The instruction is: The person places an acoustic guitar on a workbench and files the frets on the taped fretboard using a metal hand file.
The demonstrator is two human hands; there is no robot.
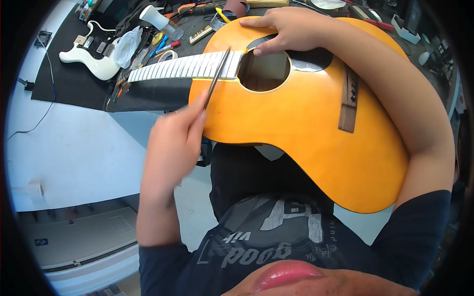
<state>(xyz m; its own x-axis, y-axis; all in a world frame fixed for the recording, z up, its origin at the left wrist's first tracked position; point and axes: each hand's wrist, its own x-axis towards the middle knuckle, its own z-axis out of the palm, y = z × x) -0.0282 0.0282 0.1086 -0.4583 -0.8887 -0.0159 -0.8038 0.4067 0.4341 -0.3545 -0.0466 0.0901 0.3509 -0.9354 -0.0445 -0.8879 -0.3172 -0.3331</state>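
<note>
An orange acoustic guitar (296,123) lies across my lap and the bench edge, its neck toward the left. Pale strips cover its fretboard (182,65) between the frets, and yellow tape edges the neck end. My left hand (175,140), slightly blurred, is closed round a slim metal file (217,79). The file slants over the last frets beside the sound hole (264,71); whether it touches them I cannot tell. Reaching over the body, my right hand (291,29) rests on the top above the sound hole, thumb and fingers apart, holding nothing.
On the dark bench mat (54,74) lies a white electric guitar body (96,61) with a plastic bag (129,47) beside it. A white-capped bottle (160,22), a tape roll (168,55), pens and several tools crowd behind the neck. A wooden bridge (349,101) stands on the guitar top.
</note>
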